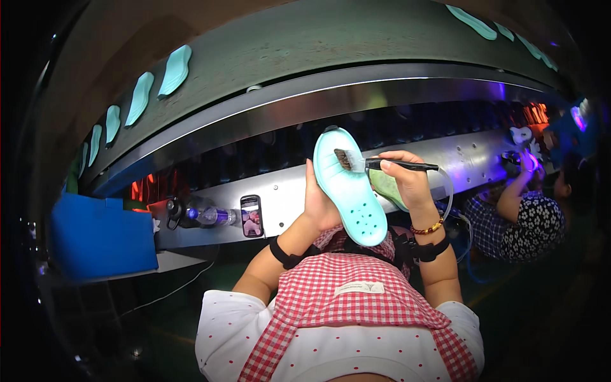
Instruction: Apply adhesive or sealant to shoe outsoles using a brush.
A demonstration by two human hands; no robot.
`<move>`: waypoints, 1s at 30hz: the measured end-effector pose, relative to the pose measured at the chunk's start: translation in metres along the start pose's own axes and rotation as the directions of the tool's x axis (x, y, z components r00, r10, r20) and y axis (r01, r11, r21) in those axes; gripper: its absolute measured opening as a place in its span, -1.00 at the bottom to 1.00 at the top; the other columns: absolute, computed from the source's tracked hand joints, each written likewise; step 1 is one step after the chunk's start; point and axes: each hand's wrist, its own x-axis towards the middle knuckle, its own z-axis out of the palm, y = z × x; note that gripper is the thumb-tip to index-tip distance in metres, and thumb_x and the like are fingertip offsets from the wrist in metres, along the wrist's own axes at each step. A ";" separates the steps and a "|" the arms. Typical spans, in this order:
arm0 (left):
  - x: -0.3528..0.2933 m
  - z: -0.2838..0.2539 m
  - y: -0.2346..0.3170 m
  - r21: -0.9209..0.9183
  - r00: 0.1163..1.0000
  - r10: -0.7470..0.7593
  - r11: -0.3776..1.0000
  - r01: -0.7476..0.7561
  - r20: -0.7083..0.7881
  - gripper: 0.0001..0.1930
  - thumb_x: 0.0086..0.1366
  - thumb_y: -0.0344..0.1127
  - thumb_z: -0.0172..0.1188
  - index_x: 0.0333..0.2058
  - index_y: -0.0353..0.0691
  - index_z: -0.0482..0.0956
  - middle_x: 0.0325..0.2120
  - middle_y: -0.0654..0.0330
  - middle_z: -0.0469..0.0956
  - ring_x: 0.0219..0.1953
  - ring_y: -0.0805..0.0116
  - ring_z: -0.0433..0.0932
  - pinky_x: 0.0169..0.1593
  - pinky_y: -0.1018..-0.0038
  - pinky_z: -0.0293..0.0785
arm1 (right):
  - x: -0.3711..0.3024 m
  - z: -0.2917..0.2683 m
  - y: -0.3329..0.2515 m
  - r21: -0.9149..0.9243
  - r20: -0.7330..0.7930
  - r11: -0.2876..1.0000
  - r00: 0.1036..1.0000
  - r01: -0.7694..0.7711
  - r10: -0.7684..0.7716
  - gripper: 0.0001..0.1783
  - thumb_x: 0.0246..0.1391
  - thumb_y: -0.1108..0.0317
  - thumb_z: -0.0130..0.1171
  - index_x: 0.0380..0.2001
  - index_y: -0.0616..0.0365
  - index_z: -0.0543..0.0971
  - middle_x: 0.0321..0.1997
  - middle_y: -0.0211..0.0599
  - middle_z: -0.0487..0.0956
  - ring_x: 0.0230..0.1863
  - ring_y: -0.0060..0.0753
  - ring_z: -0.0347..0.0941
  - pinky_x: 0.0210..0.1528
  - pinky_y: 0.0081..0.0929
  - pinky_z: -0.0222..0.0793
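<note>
A mint-green shoe sole with a cluster of small holes at its near end is held up in front of me, its broad face toward me. My left hand grips it along its left edge, with most of the fingers hidden behind it. My right hand is closed round the black handle of a brush. The dark bristles lie against the upper part of the sole. A thin clear tube hangs near the handle's far end. Partly behind the sole and my right hand is a pale green rounded piece.
Several mint soles lie on the wide conveyor belt beyond the metal rail. On the metal ledge are a phone and a clear bottle. A blue box stands at left. A co-worker sits at right.
</note>
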 end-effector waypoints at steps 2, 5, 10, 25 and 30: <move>-0.004 -0.002 -0.001 -0.011 1.000 0.010 1.000 -0.011 -0.028 -0.11 0.04 0.46 -0.56 0.09 -0.16 0.17 -0.09 -0.06 0.35 -0.07 -0.04 0.37 0.06 0.03 0.19 | 0.007 0.004 0.002 -0.025 -0.004 1.000 1.000 -0.015 0.015 -0.80 -0.12 0.56 0.13 -0.33 0.36 0.50 -0.36 -0.19 0.56 -0.37 -0.54 0.48 -0.25 -0.66 0.39; -0.005 -0.006 -0.007 -0.043 0.998 0.041 0.998 -0.043 -0.042 -0.14 0.07 0.43 -0.57 0.07 -0.16 0.18 -0.11 -0.04 0.37 -0.08 0.00 0.38 0.05 0.06 0.21 | 0.015 0.014 0.001 -0.090 0.026 0.996 1.000 0.009 -0.006 -0.79 -0.13 0.54 0.15 -0.34 0.36 0.51 -0.38 -0.23 0.56 -0.36 -0.56 0.47 -0.26 -0.68 0.39; 0.002 -0.007 -0.013 0.009 0.939 0.233 0.971 -0.239 -0.255 -0.23 0.12 0.38 -0.50 0.05 -0.12 0.22 -0.04 0.07 0.32 0.00 0.16 0.31 0.10 0.22 0.17 | 0.014 0.046 0.005 -0.454 0.090 0.886 0.994 0.089 -0.053 -0.84 -0.16 0.48 0.19 -0.40 0.24 0.57 -0.43 -0.32 0.56 -0.41 -0.58 0.45 -0.34 -0.67 0.35; -0.016 0.003 0.008 -0.057 0.988 0.148 0.987 -0.151 -0.046 -0.22 0.13 0.37 -0.54 0.02 -0.16 0.26 -0.15 0.05 0.41 -0.15 0.10 0.43 -0.04 0.19 0.35 | -0.005 0.057 -0.040 -0.502 0.290 0.855 0.957 0.131 0.023 -0.83 -0.16 0.51 0.19 -0.39 0.28 0.56 -0.45 -0.25 0.56 -0.38 -0.56 0.46 -0.32 -0.62 0.37; -0.014 0.001 0.016 0.070 0.975 0.170 0.981 -0.181 0.141 -0.23 0.14 0.35 -0.52 0.01 -0.17 0.27 -0.14 0.07 0.40 -0.12 0.14 0.41 -0.04 0.20 0.35 | -0.023 0.054 -0.054 -0.452 0.508 0.869 0.859 0.204 0.063 -0.80 -0.22 0.50 0.23 -0.40 0.23 0.59 -0.41 -0.21 0.56 -0.42 -0.57 0.46 -0.39 -0.68 0.35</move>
